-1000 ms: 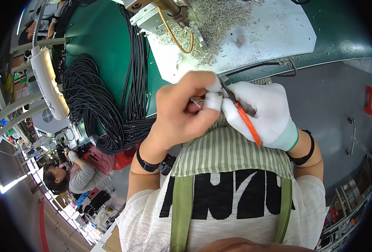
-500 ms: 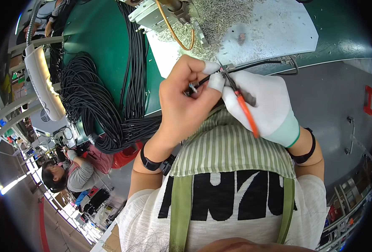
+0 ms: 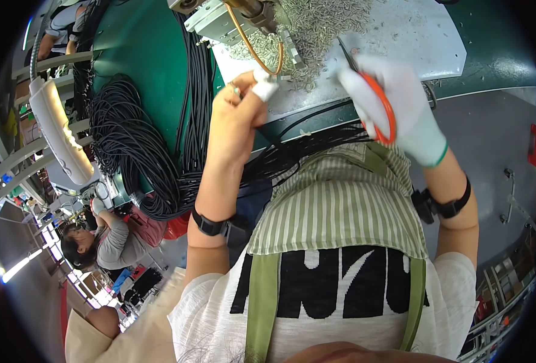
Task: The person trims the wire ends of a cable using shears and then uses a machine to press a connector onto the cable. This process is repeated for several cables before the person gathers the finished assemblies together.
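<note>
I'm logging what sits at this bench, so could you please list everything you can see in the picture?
Scissors: one, orange handles, in the right hand above the white mat.
White mat: one, on the green table, strewn with grey cut scraps.
Scraps: a heap, grey, top centre of the mat.
Green table: one, across the top.
Black cables: a big coiled bundle, hanging over the table's left edge.
Orange tube: one, curving from a metal fixture at the top.
Another person: one, grey top, lower left.
Striped apron: one, green and white, on the person.
Left hand: bare, white-taped fingertip, pinching a small part.
Right hand: white glove.
</note>
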Demonstrator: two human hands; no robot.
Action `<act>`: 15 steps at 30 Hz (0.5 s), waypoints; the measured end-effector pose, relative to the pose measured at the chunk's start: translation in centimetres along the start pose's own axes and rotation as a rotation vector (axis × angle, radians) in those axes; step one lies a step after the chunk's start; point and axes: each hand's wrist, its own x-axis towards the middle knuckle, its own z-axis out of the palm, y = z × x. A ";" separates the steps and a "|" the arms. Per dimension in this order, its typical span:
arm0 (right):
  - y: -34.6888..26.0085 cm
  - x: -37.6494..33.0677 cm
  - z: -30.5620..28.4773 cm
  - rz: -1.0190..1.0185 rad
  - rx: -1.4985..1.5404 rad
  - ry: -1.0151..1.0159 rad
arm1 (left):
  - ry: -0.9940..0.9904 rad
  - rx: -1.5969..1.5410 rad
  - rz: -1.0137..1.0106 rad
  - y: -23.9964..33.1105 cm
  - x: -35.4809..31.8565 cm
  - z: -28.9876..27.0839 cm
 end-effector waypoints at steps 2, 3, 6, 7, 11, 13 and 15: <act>0.5 2.8 0.2 -0.155 -0.082 -0.003 | -0.047 -0.210 0.005 0.3 1.9 -0.1; 0.8 4.2 0.3 -0.314 -0.168 -0.007 | -0.048 -0.208 0.002 0.5 2.5 0.1; 1.1 7.3 0.3 -0.345 -0.170 -0.116 | -0.014 -0.099 0.051 0.7 3.9 0.7; 1.3 7.8 0.3 -0.361 -0.172 -0.171 | -0.015 -0.095 0.047 0.9 4.1 0.5; 1.0 8.3 0.8 -0.361 -0.064 -0.204 | -0.067 0.009 0.052 1.8 4.5 -0.4; 0.5 7.7 1.1 -0.267 -0.010 -0.187 | -0.056 0.143 0.128 2.4 4.3 0.0; -0.7 7.0 1.1 -0.085 0.090 -0.151 | -0.051 0.212 0.162 2.9 4.2 0.2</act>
